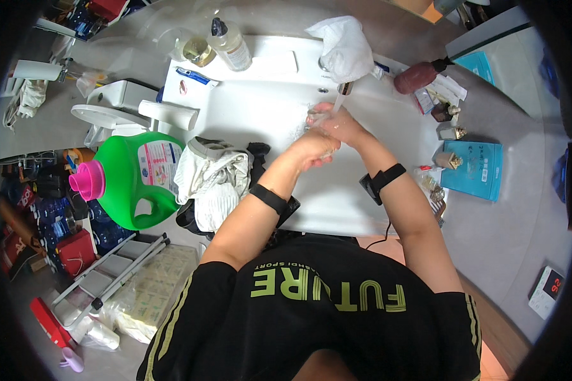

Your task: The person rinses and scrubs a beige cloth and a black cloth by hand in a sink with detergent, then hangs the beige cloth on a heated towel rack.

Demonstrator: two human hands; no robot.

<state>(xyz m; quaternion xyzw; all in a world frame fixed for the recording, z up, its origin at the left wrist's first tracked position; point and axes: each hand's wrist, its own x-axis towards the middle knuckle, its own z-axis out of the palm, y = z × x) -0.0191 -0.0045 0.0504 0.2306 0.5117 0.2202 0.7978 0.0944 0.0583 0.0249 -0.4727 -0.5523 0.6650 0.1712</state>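
My left hand (pixel 313 148) and my right hand (pixel 339 126) are close together over the white washbasin (pixel 262 112). A stream of water (pixel 337 104) falls from the tap spout (pixel 345 88) onto my right hand. Both hands have curled fingers and look wet. Something pale and glossy shows by the fingers; whether it is water, suds or a held item I cannot tell. A white mesh-like cloth or bag (pixel 348 50) covers most of the tap. Water splashes beside the left fingers.
Left of the basin are striped clothes (pixel 214 178) and a green detergent jug (pixel 124 178) with a pink cap. A clear pump bottle (pixel 231 50) and a toothpaste tube (pixel 195 76) stand or lie behind. Small bottles (pixel 450 133) and a blue package (pixel 474 169) line the right ledge.
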